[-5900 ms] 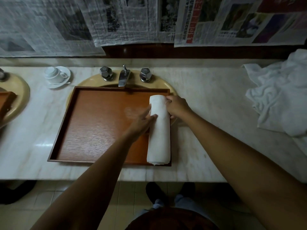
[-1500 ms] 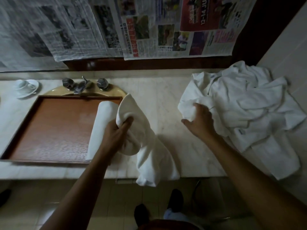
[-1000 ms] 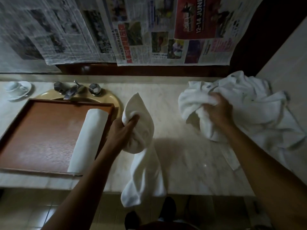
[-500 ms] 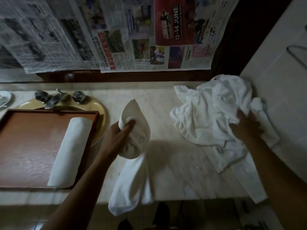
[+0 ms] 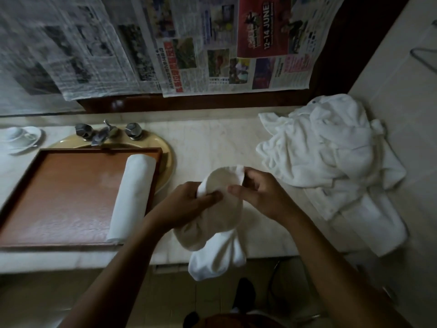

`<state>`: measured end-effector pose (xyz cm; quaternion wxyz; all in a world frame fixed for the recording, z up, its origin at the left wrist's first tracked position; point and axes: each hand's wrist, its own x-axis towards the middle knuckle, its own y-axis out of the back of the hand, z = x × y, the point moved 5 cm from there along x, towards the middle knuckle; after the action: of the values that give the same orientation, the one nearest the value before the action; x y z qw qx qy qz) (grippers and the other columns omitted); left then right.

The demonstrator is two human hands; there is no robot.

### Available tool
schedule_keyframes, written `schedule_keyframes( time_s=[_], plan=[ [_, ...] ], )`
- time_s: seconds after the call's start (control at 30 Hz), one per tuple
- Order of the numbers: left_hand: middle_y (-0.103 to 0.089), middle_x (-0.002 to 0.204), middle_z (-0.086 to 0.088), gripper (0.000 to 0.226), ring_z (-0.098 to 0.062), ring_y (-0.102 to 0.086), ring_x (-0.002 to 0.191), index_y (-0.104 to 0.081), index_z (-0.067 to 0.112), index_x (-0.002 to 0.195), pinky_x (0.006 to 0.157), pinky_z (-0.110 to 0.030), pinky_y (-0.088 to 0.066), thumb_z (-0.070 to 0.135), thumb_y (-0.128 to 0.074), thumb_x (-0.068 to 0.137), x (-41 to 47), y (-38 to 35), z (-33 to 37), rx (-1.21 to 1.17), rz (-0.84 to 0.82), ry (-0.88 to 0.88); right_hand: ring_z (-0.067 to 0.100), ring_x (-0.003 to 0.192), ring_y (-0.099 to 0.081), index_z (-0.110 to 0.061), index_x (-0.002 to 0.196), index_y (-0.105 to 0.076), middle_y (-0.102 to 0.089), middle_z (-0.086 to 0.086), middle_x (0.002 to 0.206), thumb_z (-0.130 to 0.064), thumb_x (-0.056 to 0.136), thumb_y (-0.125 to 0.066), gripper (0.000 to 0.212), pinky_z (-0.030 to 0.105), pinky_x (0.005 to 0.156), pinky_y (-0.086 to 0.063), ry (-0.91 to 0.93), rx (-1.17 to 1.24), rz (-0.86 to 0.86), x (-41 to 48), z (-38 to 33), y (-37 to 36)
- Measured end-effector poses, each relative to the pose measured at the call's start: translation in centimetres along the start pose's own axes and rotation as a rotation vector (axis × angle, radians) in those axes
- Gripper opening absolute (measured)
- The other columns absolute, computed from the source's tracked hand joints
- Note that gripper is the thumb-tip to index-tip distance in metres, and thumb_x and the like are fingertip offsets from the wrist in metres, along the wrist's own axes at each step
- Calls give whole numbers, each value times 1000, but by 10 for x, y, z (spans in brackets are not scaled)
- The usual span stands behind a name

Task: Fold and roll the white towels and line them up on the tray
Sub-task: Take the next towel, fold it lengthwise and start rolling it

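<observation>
Towels rolled so far: one white terry rolled towel [image 5: 131,197], a tight cylinder lying in the red-brown wooden tray [image 5: 71,200] along its right edge, reaching from far rim to near rim.
Towel being worked: a second white terry loose towel [image 5: 220,223], limp and bunched, held over the front edge of the pale marble countertop [image 5: 212,143], just right of the tray's near right corner; lower end hanging below the counter edge.
Left hand [image 5: 189,207]: clamped round the bunched upper part of the loose towel.
Right hand [image 5: 262,197]: pinching the top hem of the same cloth, thumb and fingers curled on it, close beside the left hand.
Towels waiting: crumpled heap of white towels [image 5: 331,157] at the right end of the countertop, against the back corner; number impossible to tell.
Tray space: wood floor showing from the rolled towel across to the left rim.
Step in hand, as a judgement: hunting for corners to open the cloth out; no fold or roll begun on it.
Progress, as a judgement: early, with one roll placed, one towel barely started, the heap yet to be done.
Left to do: spread, fold, roll, then lay beside the first roll, parallel and close; same again for each towel in the heap.
Nearby: yellow oval sink basin [image 5: 169,162] under the tray's far right corner, chrome taps [image 5: 101,134] at its back, white cup [image 5: 14,134] on a saucer at the far left, newspaper sheets [image 5: 201,55] hung over the wall behind.
</observation>
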<state>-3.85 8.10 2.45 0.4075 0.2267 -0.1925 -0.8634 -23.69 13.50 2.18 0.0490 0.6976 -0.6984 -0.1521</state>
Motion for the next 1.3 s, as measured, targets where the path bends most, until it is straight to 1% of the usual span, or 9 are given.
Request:
schedule_keyframes(
  time_s=[0.17,0.37,0.47,0.53,0.63,0.7,0.87,1.07,1.3],
  plan=[
    [-73,97,9,36,-5,-69,83,-70,30,104,76,-35,-60,63,-65,91,-54,17,-45,139,-88,49,21,74,-66,-24,94,-75,-71,12,84,-25,97,-69,7,42,72,-54,31,5,142,-35,-14,-39],
    [-64,106,12,36,-3,-59,90,-64,36,103,72,-19,-43,68,-67,86,-106,43,-110,634,-243,192,11,65,-59,-14,82,-67,-64,3,69,-37,100,-63,30,33,65,-46,13,-44,353,-75,-23,-45],
    [-60,130,21,69,2,-59,114,-56,44,132,94,-25,-52,74,-76,73,-122,36,-92,301,-193,19,7,66,-61,-16,78,-67,-66,3,68,-40,100,-64,33,28,63,-47,37,-40,244,-86,-47,-73],
    [-66,125,17,62,-2,-64,112,-54,43,135,89,-29,-58,62,-77,81,-126,17,-59,42,-143,-104,6,63,-58,-18,77,-65,-62,0,66,-42,100,-63,33,30,60,-46,94,-133,177,-88,-59,-100],
    [-69,84,2,8,-13,-68,76,-64,29,101,66,-43,-60,34,-65,94,-128,5,-36,-45,183,-189,8,62,-54,-14,76,-63,-60,3,66,-42,100,-64,36,35,58,-44,154,-132,221,-88,-71,-117],
    [-62,69,-2,10,-18,-61,63,-60,22,81,59,-49,-56,23,-57,91,-127,9,-50,44,356,-146,7,57,-46,-13,68,-54,-48,-2,59,-36,99,-66,41,32,55,-38,194,-97,303,-91,-80,-109],
    [-60,65,7,24,-7,-57,58,-63,21,79,46,-14,-39,-2,-60,86,-127,38,-103,174,467,56,3,52,-38,-19,62,-46,-40,-12,53,-31,100,-66,45,21,51,-32,213,-71,516,-103,-83,-73],
    [-78,93,0,31,-18,-76,78,-74,19,97,77,-55,-62,-6,-55,98,-142,102,-134,-80,455,17,-3,64,-58,-15,84,-69,-65,-13,71,-42,100,-62,32,22,64,-44,26,-12,794,-121,-44,0],
    [-66,124,16,42,-5,-64,113,-61,30,130,93,-35,-57,27,-78,91,-131,58,-42,-34,232,-293,22,70,-59,-12,93,-71,-66,2,79,-56,90,-64,45,40,67,-47,92,-166,232,-105,-70,-67]
  ],
)
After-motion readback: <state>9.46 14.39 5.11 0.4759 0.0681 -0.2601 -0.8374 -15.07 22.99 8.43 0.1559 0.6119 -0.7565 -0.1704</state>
